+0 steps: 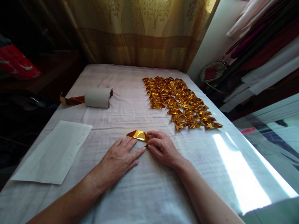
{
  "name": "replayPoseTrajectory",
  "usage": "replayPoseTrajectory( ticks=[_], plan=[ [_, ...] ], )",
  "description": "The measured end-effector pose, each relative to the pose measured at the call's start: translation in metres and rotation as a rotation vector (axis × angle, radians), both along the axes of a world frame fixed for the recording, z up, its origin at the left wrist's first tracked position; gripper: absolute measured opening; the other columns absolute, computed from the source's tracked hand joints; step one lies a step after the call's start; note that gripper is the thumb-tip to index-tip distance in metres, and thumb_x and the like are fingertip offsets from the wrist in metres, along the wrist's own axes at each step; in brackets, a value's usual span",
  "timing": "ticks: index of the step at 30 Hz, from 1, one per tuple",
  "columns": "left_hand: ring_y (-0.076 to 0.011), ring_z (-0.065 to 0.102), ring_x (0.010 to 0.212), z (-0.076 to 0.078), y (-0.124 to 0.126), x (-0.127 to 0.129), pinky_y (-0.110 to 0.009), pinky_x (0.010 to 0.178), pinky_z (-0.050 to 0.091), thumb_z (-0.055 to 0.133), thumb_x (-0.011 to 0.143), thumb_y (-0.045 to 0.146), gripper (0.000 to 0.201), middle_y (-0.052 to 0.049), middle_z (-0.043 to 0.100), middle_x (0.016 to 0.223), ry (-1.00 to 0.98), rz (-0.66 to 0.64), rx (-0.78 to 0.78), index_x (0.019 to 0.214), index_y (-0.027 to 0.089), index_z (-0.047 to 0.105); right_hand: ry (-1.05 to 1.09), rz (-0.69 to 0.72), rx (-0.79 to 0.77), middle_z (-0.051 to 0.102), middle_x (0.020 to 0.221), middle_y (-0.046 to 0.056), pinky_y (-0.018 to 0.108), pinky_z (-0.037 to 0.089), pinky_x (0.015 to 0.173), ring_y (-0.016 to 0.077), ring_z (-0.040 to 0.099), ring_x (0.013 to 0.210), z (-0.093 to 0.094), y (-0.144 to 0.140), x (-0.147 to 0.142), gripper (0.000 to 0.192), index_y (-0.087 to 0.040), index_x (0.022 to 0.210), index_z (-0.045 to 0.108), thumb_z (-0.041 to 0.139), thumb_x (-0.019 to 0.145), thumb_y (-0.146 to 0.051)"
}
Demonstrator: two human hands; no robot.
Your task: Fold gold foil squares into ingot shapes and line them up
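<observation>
A partly folded piece of shiny gold foil paper [138,135] rests on the cloth-covered table in front of me. At its right end, the thumb and fingers of my right hand [164,148] pinch it. My left hand [120,155] lies flat with its fingers stretched out, the tips by the foil's lower left edge. Part of the foil's right end is hidden by my right fingers. Beyond, to the right, several folded gold foil pieces [174,104], pointed at both ends, stand in close rows.
A whitish cardboard-like tube [97,97] with gold foil strips [73,100] at its ends lies at the back left. Nearer is a printed white sheet [54,152]. A curtain [142,40] hangs behind the table [126,77]; hanging clothes [263,77] are at the right.
</observation>
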State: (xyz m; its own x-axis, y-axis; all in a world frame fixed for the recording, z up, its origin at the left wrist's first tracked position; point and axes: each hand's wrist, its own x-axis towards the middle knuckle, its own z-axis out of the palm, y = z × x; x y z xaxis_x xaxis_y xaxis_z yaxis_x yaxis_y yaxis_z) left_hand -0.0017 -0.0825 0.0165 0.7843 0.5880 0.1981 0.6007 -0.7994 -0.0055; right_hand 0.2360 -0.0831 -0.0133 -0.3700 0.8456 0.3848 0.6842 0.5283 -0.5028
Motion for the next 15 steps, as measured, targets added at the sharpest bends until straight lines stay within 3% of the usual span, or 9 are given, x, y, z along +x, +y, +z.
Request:
replayPoseTrajectory(
  ticks=[15],
  plan=[
    [-0.0281, 0.053, 0.122, -0.0012, -0.0008, 0.0003, -0.042, 0.101, 0.036, 0.060, 0.093, 0.042, 0.043, -0.011, 0.057, 0.136, 0.015, -0.007, 0.002, 0.134, 0.029, 0.056, -0.056, -0.020, -0.020, 0.066, 0.121, 0.009, 0.043, 0.044, 0.092, 0.0239, 0.060, 0.110, 0.0040, -0.0004, -0.0055, 0.008, -0.023, 0.087, 0.069, 0.061, 0.089, -0.022]
  ],
)
